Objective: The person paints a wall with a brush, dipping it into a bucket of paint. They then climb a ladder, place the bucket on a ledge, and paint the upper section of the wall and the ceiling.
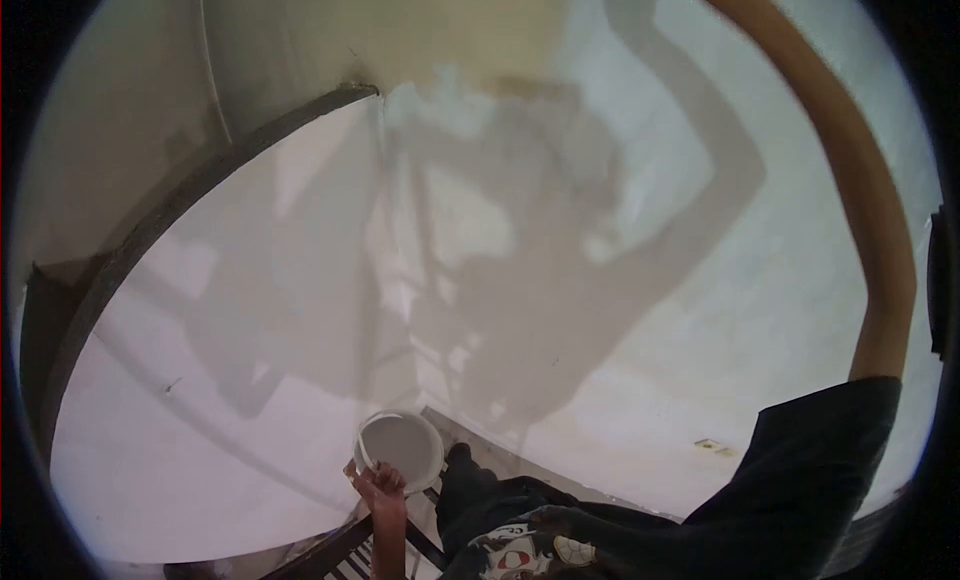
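Observation:
My left hand (380,483) is closed, fingers curled at the near rim of a round white bucket (400,413). A pale, smooth liquid (405,443) that looks like paint fills part of the bucket. Whether the fingers grip the rim itself or the bucket's handle is hard to tell. My right arm (865,190) stretches up along the right side and leaves the picture at the top. The right hand, and anything in it, is out of sight. It reaches toward the upper wall (660,280), which is whitish over most of its face.
A dark slatted frame (360,560) stands below the bucket. At left a white panel (200,380) with a dark curved edge meets the wall in a corner. Yellowish wall (470,30) shows at the top. A small socket (712,446) sits low at right. My shadow falls across the wall.

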The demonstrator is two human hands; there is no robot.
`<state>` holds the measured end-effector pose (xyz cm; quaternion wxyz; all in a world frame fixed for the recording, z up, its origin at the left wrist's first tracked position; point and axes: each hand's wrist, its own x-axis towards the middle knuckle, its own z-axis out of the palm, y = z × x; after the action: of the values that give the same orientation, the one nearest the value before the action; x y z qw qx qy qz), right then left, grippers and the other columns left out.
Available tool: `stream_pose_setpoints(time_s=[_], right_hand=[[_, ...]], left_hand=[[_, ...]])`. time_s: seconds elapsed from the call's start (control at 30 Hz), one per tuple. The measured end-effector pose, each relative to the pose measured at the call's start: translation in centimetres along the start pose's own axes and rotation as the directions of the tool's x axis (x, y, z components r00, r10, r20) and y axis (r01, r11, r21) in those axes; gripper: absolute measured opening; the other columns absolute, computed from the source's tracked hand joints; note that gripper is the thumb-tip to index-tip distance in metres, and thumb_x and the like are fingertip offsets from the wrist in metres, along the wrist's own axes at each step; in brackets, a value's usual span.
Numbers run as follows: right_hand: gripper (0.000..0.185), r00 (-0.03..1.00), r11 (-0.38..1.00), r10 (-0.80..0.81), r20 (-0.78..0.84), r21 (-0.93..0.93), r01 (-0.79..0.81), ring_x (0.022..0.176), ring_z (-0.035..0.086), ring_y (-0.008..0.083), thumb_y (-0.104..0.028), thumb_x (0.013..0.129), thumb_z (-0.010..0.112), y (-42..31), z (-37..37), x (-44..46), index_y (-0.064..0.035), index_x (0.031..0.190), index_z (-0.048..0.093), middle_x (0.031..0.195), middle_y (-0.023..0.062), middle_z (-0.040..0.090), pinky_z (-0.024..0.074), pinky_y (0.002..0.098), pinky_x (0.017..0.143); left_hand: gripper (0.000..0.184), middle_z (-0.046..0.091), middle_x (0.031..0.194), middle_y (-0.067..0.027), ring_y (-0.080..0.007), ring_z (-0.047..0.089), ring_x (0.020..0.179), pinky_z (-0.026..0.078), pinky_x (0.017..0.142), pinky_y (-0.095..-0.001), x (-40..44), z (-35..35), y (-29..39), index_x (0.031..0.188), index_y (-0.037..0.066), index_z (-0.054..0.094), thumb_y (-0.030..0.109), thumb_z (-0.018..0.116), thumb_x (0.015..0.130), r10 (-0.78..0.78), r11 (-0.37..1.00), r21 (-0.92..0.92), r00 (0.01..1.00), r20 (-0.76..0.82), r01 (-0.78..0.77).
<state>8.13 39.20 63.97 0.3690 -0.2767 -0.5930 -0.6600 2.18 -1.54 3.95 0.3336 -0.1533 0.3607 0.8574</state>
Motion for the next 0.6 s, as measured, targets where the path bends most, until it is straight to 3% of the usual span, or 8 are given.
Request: stream_pose_setpoints(time_s=[0.03,0.1,0.17,0.2,0.23,0.3,0.5,0.6], right_hand=[[0.010,0.963,0.984,0.109,0.245,0.113,-0.140,0.064,0.064,0.0179,-0.007,0.080,0.056,-1.9,-1.1,-1.9,-0.0062,0.079,0.066,0.069,0.0087,0.064,0.0498,0.0280,0.051],[0.013,0.982,0.991,-0.041,0.187,0.135,0.016,0.078,0.062,0.0210,-0.017,0.077,0.059,-4.5,3.2,-9.6,-0.0100,0.088,0.058,0.090,0.0087,0.060,0.0516,0.0324,0.062],[0.013,0.985,0.991,0.120,0.120,-0.071,-0.112,0.060,0.059,0.0106,-0.011,0.076,0.056,-8.5,-1.7,-14.5,-0.0152,0.063,0.054,0.061,0.0006,0.054,0.0432,0.0239,0.039],[0.010,0.934,0.969,0.000,-0.356,-0.230,-0.087,0.062,0.057,0.0101,-0.009,0.075,0.056,-9.6,-0.8,-18.4,-0.0133,0.066,0.055,0.061,-0.0003,0.052,0.0401,0.0209,0.039],[0.007,0.931,0.986,0.153,0.331,-0.117,-0.120,0.066,0.053,0.0115,-0.007,0.075,0.057,-12.1,-3.7,-20.8,-0.0068,0.081,0.058,0.069,0.0014,0.053,0.0398,0.0197,0.043],[0.012,0.975,0.923,-0.092,-0.203,-0.384,0.007,0.068,0.048,0.0139,-0.005,0.074,0.058,-14.7,-4.3,-28.6,-0.0079,0.085,0.061,0.076,0.0054,0.054,0.0402,0.0266,0.056],[0.007,0.760,0.973,-0.200,0.619,0.033,0.229,0.058,0.054,0.0107,-0.007,0.072,0.061,-21.0,-12.1,-36.5,-0.0086,0.078,0.062,0.068,-0.0012,0.053,0.0413,0.0228,0.046],[0.005,0.675,0.922,-0.263,0.689,0.385,-0.033,0.064,0.060,0.0160,-0.007,0.073,0.060,-22.7,-13.6,-40.4,-0.0096,0.076,0.063,0.069,0.0028,0.057,0.0487,0.0261,0.053]], left_hand=[[0.047,0.021,0.048,0.0046,-0.0114,0.022,0.041,0.022,0.043,-0.0275,0.0,-0.1,0.0,0.068,0.014,0.036,0.059,0.047,0.080,-0.022,1.000,-0.014,0.999,-0.025,0.022],[0.047,0.021,0.048,0.0045,-0.0115,0.022,0.041,0.022,0.043,-0.0275,0.1,-0.6,-0.1,0.067,0.014,0.036,0.058,0.047,0.080,-0.012,1.000,-0.011,1.000,-0.009,0.012],[0.048,0.021,0.047,0.0045,-0.0116,0.022,0.040,0.022,0.043,-0.0276,0.1,-0.3,0.0,0.066,0.014,0.036,0.059,0.046,0.080,-0.010,1.000,-0.011,1.000,-0.002,0.010],[0.048,0.021,0.047,0.0046,-0.0116,0.023,0.040,0.022,0.042,-0.0277,-0.1,-0.1,0.1,0.066,0.014,0.036,0.059,0.045,0.081,-0.014,1.000,-0.009,1.000,-0.008,0.014],[0.048,0.021,0.047,0.0047,-0.0116,0.023,0.040,0.022,0.042,-0.0278,-0.1,0.2,0.1,0.065,0.014,0.036,0.059,0.045,0.081,-0.020,1.000,-0.006,1.000,-0.013,0.020],[0.050,0.022,0.047,0.0045,-0.0118,0.025,0.040,0.022,0.042,-0.0285,0.0,0.0,-0.3,0.065,0.013,0.037,0.061,0.043,0.081,0.019,1.000,0.001,0.999,-0.029,-0.019],[0.051,0.025,0.046,0.0038,-0.0122,0.026,0.039,0.024,0.042,-0.0293,0.0,0.2,-0.2,0.061,0.015,0.035,0.061,0.045,0.080,0.047,0.999,0.029,0.998,-0.044,-0.045],[0.050,0.023,0.047,0.0037,-0.0119,0.024,0.039,0.024,0.041,-0.0288,0.3,-0.4,0.2,0.057,0.017,0.030,0.058,0.046,0.080,-0.059,0.998,0.000,0.997,-0.045,0.059]])
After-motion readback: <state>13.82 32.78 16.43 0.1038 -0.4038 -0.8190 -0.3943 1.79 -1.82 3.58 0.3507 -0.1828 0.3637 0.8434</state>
